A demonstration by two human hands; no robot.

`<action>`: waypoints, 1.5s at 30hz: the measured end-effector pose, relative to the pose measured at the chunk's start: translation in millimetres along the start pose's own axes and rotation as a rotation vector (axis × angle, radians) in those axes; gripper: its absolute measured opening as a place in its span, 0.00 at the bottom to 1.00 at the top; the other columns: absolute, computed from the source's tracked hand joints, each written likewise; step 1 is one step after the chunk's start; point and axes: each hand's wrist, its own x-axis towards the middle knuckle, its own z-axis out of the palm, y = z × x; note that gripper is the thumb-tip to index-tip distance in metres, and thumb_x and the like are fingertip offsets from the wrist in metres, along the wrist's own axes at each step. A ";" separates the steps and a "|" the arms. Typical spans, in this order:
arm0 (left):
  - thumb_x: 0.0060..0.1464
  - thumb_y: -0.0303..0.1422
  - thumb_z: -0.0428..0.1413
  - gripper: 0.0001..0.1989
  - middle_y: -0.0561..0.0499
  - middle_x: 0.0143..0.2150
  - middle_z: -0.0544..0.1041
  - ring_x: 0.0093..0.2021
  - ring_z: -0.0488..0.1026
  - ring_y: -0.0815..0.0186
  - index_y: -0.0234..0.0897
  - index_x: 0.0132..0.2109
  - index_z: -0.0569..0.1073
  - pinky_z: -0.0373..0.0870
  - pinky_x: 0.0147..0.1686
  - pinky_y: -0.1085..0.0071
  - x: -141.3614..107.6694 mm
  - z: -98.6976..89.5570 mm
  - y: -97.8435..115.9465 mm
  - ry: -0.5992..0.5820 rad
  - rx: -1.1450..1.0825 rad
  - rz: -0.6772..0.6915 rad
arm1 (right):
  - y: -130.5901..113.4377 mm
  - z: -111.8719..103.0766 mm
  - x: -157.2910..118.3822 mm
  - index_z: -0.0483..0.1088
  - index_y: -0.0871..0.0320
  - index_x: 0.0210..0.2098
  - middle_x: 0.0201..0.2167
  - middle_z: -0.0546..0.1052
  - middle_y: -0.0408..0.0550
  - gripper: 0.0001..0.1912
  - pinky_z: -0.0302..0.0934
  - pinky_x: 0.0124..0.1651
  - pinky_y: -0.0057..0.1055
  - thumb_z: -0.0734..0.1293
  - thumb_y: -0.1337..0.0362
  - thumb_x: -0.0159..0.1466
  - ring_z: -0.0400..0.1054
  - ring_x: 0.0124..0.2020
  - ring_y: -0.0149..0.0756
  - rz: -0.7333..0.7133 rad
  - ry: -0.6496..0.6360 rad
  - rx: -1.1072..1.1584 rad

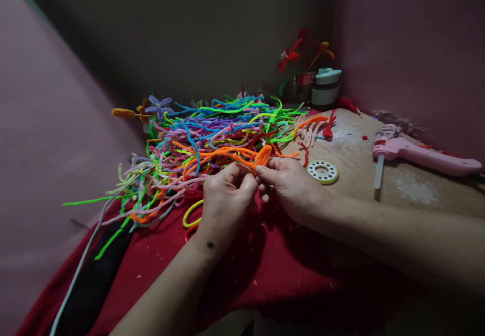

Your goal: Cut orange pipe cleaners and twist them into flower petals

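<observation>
Both hands meet above the red cloth, at the near edge of a heap of coloured pipe cleaners (227,124). My right hand (291,184) pinches an orange pipe cleaner petal (262,157), a flat looped shape standing up from the fingertips. Close against it, my left hand (231,194) is closed, thumb and fingers pressed together at the petal's lower end, on an orange pipe cleaner. Loose orange pipe cleaners (223,151) lie just behind the fingers; whether they join the held piece I cannot tell.
On the wooden board (379,202) at right lie a pink glue gun (424,151) with a glue stick and a white spool (322,172). Pipe cleaner flowers (291,57) and a pale green-lidded container (326,86) stand behind. A pale cable (85,260) crosses the red cloth (162,270) at left.
</observation>
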 end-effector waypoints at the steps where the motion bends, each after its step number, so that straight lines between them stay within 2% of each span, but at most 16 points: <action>1: 0.46 0.26 0.51 0.05 0.56 0.18 0.71 0.16 0.66 0.73 0.34 0.26 0.69 0.62 0.17 0.79 0.3 0.2 1.7 -0.019 -0.078 -0.044 | 1.0 -0.1 0.1 0.63 0.61 0.25 0.16 0.64 0.38 0.06 0.51 0.18 0.21 0.62 0.69 0.59 0.56 0.15 0.22 0.007 -0.005 0.011; 6: 0.44 0.23 0.50 0.05 0.56 0.18 0.72 0.15 0.67 0.74 0.33 0.25 0.68 0.64 0.17 0.80 3.8 -2.6 4.4 -0.057 -0.285 -0.154 | 3.7 -1.6 2.1 0.61 0.61 0.23 0.16 0.66 0.40 0.09 0.52 0.18 0.22 0.60 0.69 0.60 0.59 0.15 0.24 -0.003 -0.045 0.015; 9: 0.46 0.26 0.52 0.03 0.55 0.20 0.73 0.15 0.66 0.75 0.33 0.26 0.69 0.63 0.17 0.79 7.0 -9.5 1.6 -0.025 -0.306 -0.198 | 1.6 -3.1 4.4 0.62 0.62 0.22 0.17 0.66 0.41 0.11 0.52 0.18 0.23 0.58 0.71 0.62 0.58 0.15 0.23 -0.002 0.035 0.036; 13: 0.49 0.30 0.54 0.06 0.55 0.20 0.72 0.14 0.63 0.77 0.32 0.27 0.70 0.59 0.15 0.81 8.0 -15.6 2.1 -0.023 -0.220 -0.199 | -2.2 -4.5 5.9 0.63 0.62 0.22 0.17 0.66 0.41 0.10 0.53 0.18 0.23 0.60 0.72 0.61 0.58 0.16 0.23 0.025 0.068 0.068; 19: 0.49 0.33 0.55 0.07 0.56 0.19 0.69 0.17 0.62 0.76 0.32 0.28 0.72 0.59 0.17 0.81 2.9 -9.0 5.9 -0.085 -0.139 -0.122 | -2.8 -4.0 3.9 0.63 0.63 0.21 0.16 0.65 0.41 0.11 0.52 0.17 0.21 0.61 0.72 0.60 0.58 0.15 0.23 0.047 0.047 0.064; 23: 0.48 0.30 0.53 0.07 0.57 0.17 0.66 0.16 0.59 0.76 0.33 0.24 0.69 0.56 0.16 0.80 2.4 -6.9 4.0 -0.050 -0.027 -0.085 | -2.6 -4.2 1.9 0.63 0.63 0.22 0.17 0.65 0.41 0.09 0.50 0.17 0.21 0.61 0.73 0.59 0.56 0.16 0.22 0.067 0.018 0.041; 26: 0.48 0.28 0.52 0.07 0.58 0.16 0.66 0.15 0.59 0.76 0.34 0.23 0.67 0.56 0.16 0.80 3.9 -6.3 4.2 -0.068 -0.001 -0.103 | -3.3 -4.0 1.8 0.64 0.63 0.23 0.17 0.64 0.41 0.09 0.50 0.16 0.21 0.61 0.73 0.59 0.55 0.16 0.23 0.086 0.020 0.027; 30: 0.50 0.30 0.50 0.07 0.58 0.16 0.65 0.15 0.59 0.75 0.35 0.26 0.67 0.57 0.17 0.79 4.0 -14.9 7.1 -0.077 0.033 -0.107 | -4.9 -3.9 3.5 0.62 0.62 0.22 0.16 0.63 0.42 0.10 0.50 0.17 0.21 0.61 0.73 0.59 0.56 0.17 0.24 0.112 0.054 0.032; 32: 0.52 0.32 0.49 0.08 0.58 0.17 0.65 0.16 0.60 0.74 0.36 0.27 0.68 0.57 0.18 0.78 0.5 -28.3 7.4 -0.125 0.137 -0.073 | -5.7 -4.3 4.4 0.61 0.62 0.21 0.16 0.63 0.42 0.10 0.50 0.17 0.22 0.61 0.73 0.59 0.56 0.17 0.24 0.119 0.056 0.034; 34: 0.52 0.34 0.49 0.09 0.55 0.20 0.68 0.20 0.63 0.71 0.36 0.28 0.69 0.59 0.22 0.76 -6.0 -46.2 4.8 -0.191 0.355 -0.003 | -6.3 -5.3 5.3 0.61 0.62 0.21 0.16 0.62 0.41 0.10 0.49 0.17 0.22 0.61 0.74 0.58 0.56 0.17 0.24 0.119 0.050 0.039; 36: 0.52 0.35 0.49 0.09 0.52 0.29 0.73 0.29 0.68 0.67 0.37 0.32 0.71 0.62 0.29 0.74 -14.1 -63.4 -2.0 -0.229 0.597 0.077 | -6.4 -6.8 6.7 0.62 0.62 0.20 0.16 0.62 0.41 0.10 0.48 0.17 0.23 0.61 0.74 0.58 0.56 0.17 0.24 0.115 0.048 0.042; 38: 0.53 0.36 0.48 0.09 0.49 0.33 0.74 0.33 0.69 0.64 0.38 0.34 0.71 0.63 0.32 0.71 -21.1 -74.4 -12.5 -0.274 0.807 0.054 | -6.1 -8.4 8.3 0.62 0.62 0.20 0.16 0.62 0.42 0.11 0.48 0.17 0.23 0.62 0.74 0.57 0.56 0.17 0.25 0.117 0.044 0.045; 42: 0.50 0.29 0.45 0.08 0.49 0.29 0.72 0.30 0.68 0.65 0.38 0.31 0.69 0.60 0.30 0.71 -25.0 -74.4 -33.5 -0.351 0.998 0.028 | -6.2 -10.2 9.4 0.63 0.62 0.19 0.16 0.63 0.43 0.11 0.47 0.17 0.23 0.62 0.73 0.57 0.55 0.16 0.25 0.144 0.024 0.048; 45: 0.48 0.25 0.44 0.09 0.49 0.29 0.72 0.29 0.68 0.65 0.38 0.31 0.68 0.59 0.29 0.72 -24.2 -70.6 -37.1 -0.375 1.043 0.004 | -8.1 -10.3 9.0 0.63 0.62 0.18 0.15 0.64 0.43 0.11 0.47 0.17 0.23 0.62 0.72 0.57 0.55 0.16 0.24 0.134 0.016 0.060</action>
